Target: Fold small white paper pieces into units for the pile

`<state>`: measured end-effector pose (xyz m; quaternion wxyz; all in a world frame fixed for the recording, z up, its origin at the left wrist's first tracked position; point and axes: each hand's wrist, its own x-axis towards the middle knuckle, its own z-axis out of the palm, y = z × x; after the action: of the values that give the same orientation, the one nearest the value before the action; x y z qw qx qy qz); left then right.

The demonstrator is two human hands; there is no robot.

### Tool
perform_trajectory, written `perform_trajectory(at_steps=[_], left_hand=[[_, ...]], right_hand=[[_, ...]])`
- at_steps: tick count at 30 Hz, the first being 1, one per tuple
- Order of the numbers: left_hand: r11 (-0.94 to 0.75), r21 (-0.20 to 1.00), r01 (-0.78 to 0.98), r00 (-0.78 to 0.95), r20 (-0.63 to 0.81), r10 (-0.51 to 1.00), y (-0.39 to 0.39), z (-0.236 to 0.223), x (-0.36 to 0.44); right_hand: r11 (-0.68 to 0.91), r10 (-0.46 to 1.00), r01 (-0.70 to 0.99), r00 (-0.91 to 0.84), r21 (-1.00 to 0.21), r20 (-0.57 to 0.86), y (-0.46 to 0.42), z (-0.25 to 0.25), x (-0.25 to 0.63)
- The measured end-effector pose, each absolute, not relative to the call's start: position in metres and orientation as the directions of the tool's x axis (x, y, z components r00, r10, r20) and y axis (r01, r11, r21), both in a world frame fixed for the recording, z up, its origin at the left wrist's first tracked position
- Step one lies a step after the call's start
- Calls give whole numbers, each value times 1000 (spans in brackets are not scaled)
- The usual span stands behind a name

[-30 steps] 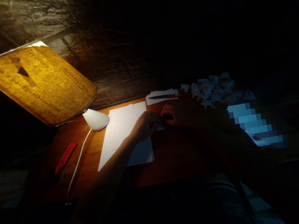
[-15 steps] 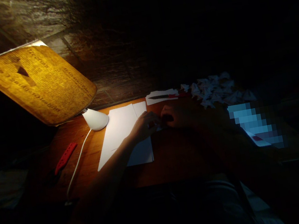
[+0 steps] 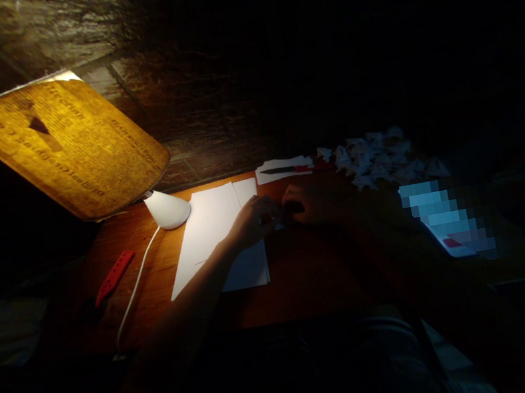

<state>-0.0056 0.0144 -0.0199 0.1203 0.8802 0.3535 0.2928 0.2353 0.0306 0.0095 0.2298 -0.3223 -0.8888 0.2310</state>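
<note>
White paper lay under the lamplight on a wooden counter (image 3: 317,275), and a stack of white paper sheets (image 3: 212,232) served as the centre of the scene. At the right edge of those sheets, the person's left hand (image 3: 254,219) had its grip closed on a small piece of white paper (image 3: 278,224), which sat between the two hands, just beyond that edge. The right hand (image 3: 319,201) lay in deep shadow just beside the small piece, its fingers curled toward it. How firmly that grip had hold, or whether it held the paper at all, was too dark to tell.

Just past the far left corner of the sheets stood a white cone-shaped lamp base (image 3: 168,210), with an amber printed lampshade (image 3: 66,150) tilted above it and a white cable (image 3: 137,293) running toward the person along the sheets' left side. Further left of the sheets lay a red perforated plastic strip (image 3: 114,278). Just beyond their far right corner, a craft knife (image 3: 283,170) with a dark blade rested on a paper strip (image 3: 287,162). Further right of the sheets sat a heap of small folded paper pieces (image 3: 372,160), and nearer the person, well to the right of the sheets, glowed a blue pixelated patch (image 3: 441,212), too blurred to name. A dark wall (image 3: 204,98) rose behind the sheets.
</note>
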Motion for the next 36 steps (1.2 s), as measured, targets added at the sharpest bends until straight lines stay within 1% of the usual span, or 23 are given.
perform_trajectory(at_steps=[4, 8, 12, 20, 25, 31, 36], left_hand=[[-738, 415, 532, 586, 449, 674, 16, -22, -6], [-714, 431, 552, 575, 423, 700, 14, -21, -6], [-688, 441, 576, 561, 399, 725, 13, -21, -6], [-688, 444, 574, 556, 406, 726, 13, -20, -6], [-715, 424, 556, 580, 419, 699, 13, -18, -5], [-708, 420, 567, 586, 399, 706, 13, -18, -6], [-699, 414, 583, 583, 385, 715, 13, -19, -6]], right_hand=[[684, 671, 462, -701, -565, 239, 31, 10, 236], [683, 669, 467, -709, -561, 224, 29, 13, 236], [683, 663, 453, -713, -573, 227, 29, 14, 237], [695, 648, 439, -726, -569, 231, 31, 13, 237], [714, 640, 451, -731, -535, 238, 30, 12, 238], [705, 639, 441, -735, -555, 228, 31, 9, 238], [715, 634, 457, -744, -529, 212, 31, 11, 238]])
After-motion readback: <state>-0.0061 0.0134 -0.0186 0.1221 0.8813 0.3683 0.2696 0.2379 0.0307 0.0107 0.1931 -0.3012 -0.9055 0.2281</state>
